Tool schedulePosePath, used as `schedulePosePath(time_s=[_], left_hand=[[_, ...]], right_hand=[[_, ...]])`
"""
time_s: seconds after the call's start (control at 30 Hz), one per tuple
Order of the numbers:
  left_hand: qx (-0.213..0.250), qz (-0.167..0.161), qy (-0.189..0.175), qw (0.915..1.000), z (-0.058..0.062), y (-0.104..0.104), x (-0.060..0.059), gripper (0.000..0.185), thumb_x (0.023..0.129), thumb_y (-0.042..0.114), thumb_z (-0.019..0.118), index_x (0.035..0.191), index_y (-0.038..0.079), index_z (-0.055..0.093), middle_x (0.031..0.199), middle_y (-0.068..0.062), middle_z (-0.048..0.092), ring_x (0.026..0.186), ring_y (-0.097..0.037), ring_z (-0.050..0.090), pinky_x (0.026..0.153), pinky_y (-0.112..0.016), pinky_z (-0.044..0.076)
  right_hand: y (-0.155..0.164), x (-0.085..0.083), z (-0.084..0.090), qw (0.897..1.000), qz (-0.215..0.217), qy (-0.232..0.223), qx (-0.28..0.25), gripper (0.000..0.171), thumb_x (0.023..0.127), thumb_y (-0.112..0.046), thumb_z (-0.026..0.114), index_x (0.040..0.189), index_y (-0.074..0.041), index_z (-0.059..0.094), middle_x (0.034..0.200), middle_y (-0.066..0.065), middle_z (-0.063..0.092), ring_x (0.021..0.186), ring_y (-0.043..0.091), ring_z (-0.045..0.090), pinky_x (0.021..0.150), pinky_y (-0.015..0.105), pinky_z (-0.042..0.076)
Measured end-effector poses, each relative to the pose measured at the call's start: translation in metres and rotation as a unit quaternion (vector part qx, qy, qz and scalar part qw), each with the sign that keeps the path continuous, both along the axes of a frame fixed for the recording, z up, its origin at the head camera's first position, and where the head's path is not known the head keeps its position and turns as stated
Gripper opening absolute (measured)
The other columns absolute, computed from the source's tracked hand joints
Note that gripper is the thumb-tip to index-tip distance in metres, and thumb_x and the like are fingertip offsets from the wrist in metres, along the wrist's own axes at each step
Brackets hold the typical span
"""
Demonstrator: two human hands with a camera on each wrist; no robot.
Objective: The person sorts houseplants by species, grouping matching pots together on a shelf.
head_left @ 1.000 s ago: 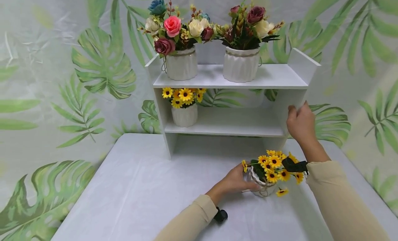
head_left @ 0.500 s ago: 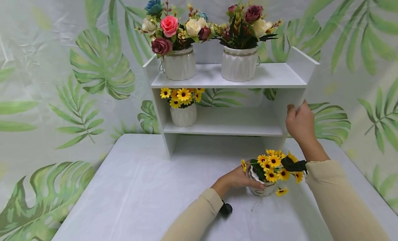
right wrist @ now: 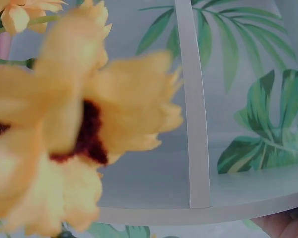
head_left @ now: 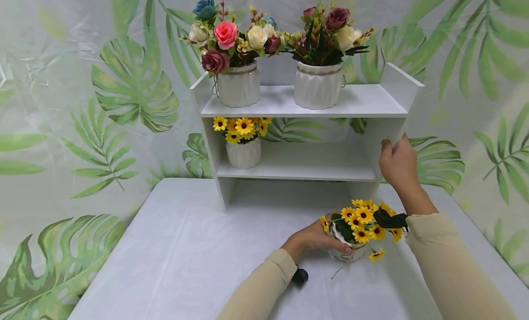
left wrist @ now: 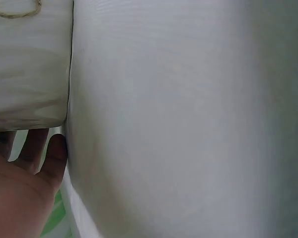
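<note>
A small white ribbed pot of yellow sunflowers [head_left: 354, 252] stands tilted on the white table [head_left: 186, 251], in front of the shelf's right end. My left hand [head_left: 320, 237] grips its left side, fingers curled round it. In the left wrist view the pot [left wrist: 30, 64] fills the upper left, with my fingers [left wrist: 52, 153] beneath it. My right hand [head_left: 396, 161] holds the front edge of the white shelf's [head_left: 306, 102] right side panel. In the right wrist view a blurred sunflower [right wrist: 74, 124] hides most of the shelf panel [right wrist: 193, 124].
Two white pots of mixed roses [head_left: 239, 83] [head_left: 318, 83] stand on the shelf's top board. Another sunflower pot [head_left: 244, 152] sits at the left of the middle board. A leaf-print backdrop [head_left: 124, 90] hangs behind. A twine end [head_left: 339, 272] trails below the held pot.
My left forearm has slid slightly right and the hand has wrapped further round the pot; a twine end now shows beneath it. The right hand has stayed on the shelf panel.
</note>
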State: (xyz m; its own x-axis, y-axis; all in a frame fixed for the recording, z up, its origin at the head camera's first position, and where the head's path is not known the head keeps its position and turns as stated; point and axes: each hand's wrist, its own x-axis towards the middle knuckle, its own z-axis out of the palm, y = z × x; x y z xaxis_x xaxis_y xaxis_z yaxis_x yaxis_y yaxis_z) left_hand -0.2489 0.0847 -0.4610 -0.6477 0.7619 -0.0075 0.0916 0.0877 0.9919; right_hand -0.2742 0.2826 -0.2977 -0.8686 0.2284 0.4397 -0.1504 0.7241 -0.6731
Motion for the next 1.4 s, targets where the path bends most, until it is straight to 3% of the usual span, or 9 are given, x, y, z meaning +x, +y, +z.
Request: schedulePosePath(time_s=[0.1,0.37,0.63,0.9,1.1,1.4], left_hand=[[-0.003,0.004,0.006,1.0000,0.000,0.002,0.002,0.077,0.076,0.000,0.082,0.140,0.028,0.049,0.124,0.019,0.057,0.109,0.006,0.056,0.099,-0.013,0.044],[-0.024,0.063,0.007,0.9977,0.003,-0.005,0.011,0.078,0.075,0.006,0.085,0.139,0.032,0.049,0.132,0.017,0.057,0.117,0.004,0.054,0.105,-0.019,0.042],[-0.029,0.040,0.002,0.9988,0.007,-0.013,0.011,0.081,0.076,0.006,0.084,0.142,0.034,0.045,0.135,0.018,0.055,0.121,0.002,0.053,0.106,-0.019,0.041],[-0.059,0.094,0.087,0.9899,0.011,-0.022,0.017,0.076,0.071,0.023,0.089,0.137,0.029,0.053,0.126,0.014,0.062,0.109,0.003,0.058,0.095,-0.018,0.048],[-0.067,0.144,0.112,0.9809,0.034,-0.061,0.016,0.080,0.070,0.029,0.089,0.140,0.024,0.050,0.131,0.003,0.062,0.112,-0.006,0.061,0.094,-0.023,0.052],[-0.048,0.190,0.142,0.9703,0.084,-0.111,0.006,0.086,0.074,0.028,0.086,0.148,0.021,0.040,0.140,-0.002,0.056,0.121,-0.018,0.061,0.098,-0.033,0.054]], right_hand=[[0.003,0.001,-0.001,1.000,-0.004,-0.004,0.003,0.051,0.106,-0.024,0.028,0.147,0.006,0.031,0.139,0.038,0.048,0.122,0.059,0.050,0.093,0.075,0.043],[0.003,0.001,-0.001,1.000,-0.004,-0.001,0.003,0.051,0.105,-0.026,0.028,0.146,0.005,0.035,0.136,0.037,0.050,0.119,0.059,0.052,0.091,0.074,0.044],[0.002,0.000,0.000,1.000,-0.010,0.006,0.006,0.051,0.105,-0.025,0.030,0.145,0.006,0.035,0.134,0.038,0.052,0.117,0.060,0.053,0.089,0.074,0.045],[0.002,0.001,0.001,1.000,-0.008,-0.007,0.002,0.051,0.105,-0.025,0.029,0.146,0.006,0.035,0.137,0.038,0.050,0.120,0.059,0.052,0.091,0.073,0.045],[0.000,0.000,0.001,1.000,-0.013,0.014,0.000,0.049,0.104,-0.022,0.032,0.140,0.010,0.039,0.129,0.041,0.053,0.114,0.060,0.054,0.088,0.072,0.046],[0.002,-0.001,0.001,1.000,-0.012,0.017,-0.011,0.047,0.103,-0.022,0.034,0.137,0.010,0.042,0.129,0.041,0.054,0.116,0.060,0.053,0.091,0.072,0.043]])
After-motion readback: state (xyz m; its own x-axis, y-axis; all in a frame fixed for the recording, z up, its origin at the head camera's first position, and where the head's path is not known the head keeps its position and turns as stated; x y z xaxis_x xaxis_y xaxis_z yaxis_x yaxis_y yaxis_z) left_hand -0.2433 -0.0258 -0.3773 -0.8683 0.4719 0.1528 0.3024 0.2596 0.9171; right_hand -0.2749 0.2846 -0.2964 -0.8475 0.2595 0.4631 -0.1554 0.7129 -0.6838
